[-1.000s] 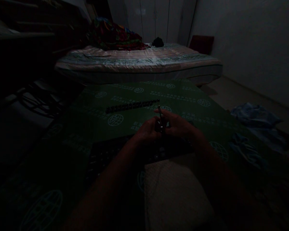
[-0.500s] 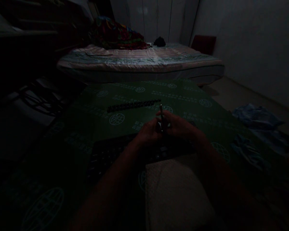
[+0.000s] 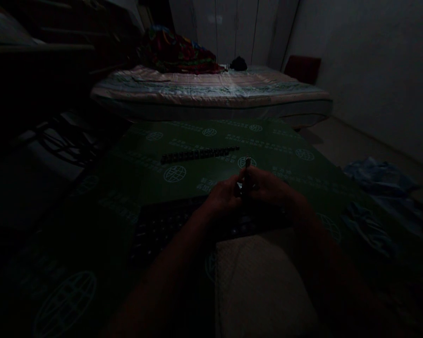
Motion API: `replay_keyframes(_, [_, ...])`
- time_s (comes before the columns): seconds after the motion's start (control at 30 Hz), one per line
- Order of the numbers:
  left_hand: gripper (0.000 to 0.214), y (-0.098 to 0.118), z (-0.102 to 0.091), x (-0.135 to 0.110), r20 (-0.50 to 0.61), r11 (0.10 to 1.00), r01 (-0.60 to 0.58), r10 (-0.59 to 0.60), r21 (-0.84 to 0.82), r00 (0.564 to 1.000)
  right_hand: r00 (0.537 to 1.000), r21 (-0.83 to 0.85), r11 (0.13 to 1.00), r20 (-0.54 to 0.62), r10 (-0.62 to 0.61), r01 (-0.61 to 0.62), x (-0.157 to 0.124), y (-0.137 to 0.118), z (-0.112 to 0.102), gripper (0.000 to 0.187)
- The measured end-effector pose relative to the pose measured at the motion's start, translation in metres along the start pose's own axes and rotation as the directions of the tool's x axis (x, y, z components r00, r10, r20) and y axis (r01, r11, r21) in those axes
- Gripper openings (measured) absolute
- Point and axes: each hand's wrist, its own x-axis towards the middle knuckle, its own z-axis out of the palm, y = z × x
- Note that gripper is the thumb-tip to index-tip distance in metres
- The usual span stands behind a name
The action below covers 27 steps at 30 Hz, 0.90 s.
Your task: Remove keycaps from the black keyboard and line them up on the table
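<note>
A black keyboard [image 3: 162, 223] lies on the green printed table cover, partly hidden under my forearms. Above its right half, my right hand [image 3: 268, 185] is closed round a slim dark tool [image 3: 247, 163] that stands almost upright, its shiny tip pointing up; the dim light hides its exact kind. My left hand [image 3: 223, 195] meets it with the fingers pinched together. A small pale glint shows between the two hands, too dark to name. Beyond them, loose black keycaps [image 3: 197, 154] lie in a row on the cover.
A folded beige cloth [image 3: 257, 281] lies in front of the keyboard. On the right is a crumpled striped cloth [image 3: 368, 230], with more fabric [image 3: 380, 176] past it. A bed [image 3: 215, 98] stands behind the table [image 3: 134, 173].
The view has shifted slightly, so the scene sits a little to the right. Both hands and the tool have moved slightly right, and the tool's tip is a bit lower.
</note>
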Motion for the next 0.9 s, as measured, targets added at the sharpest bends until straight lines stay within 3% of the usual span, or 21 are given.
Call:
replay_keyframes(0.33, [0.042,0.0056,0.0002,-0.0020,-0.003,0.998,0.023,-0.023,0.054,1.000,0.996,0.024,0.996,-0.005,0.085,-0.084,-0.0026,0.0035,-0.0009,0.035])
replay_keyframes(0.6, [0.024,0.0046,0.0007,-0.0009,0.038,0.977,0.000,-0.008,0.214,0.999,0.996,-0.108,0.990,-0.001,0.089,-0.089,-0.0017,0.0012,-0.0031,0.031])
replay_keyframes(0.9, [0.025,0.0067,0.0003,-0.0026,-0.002,0.970,0.065,-0.067,0.234,0.998,0.990,-0.180,0.974,0.016,0.143,-0.137,-0.0009,0.0000,-0.0041,0.028])
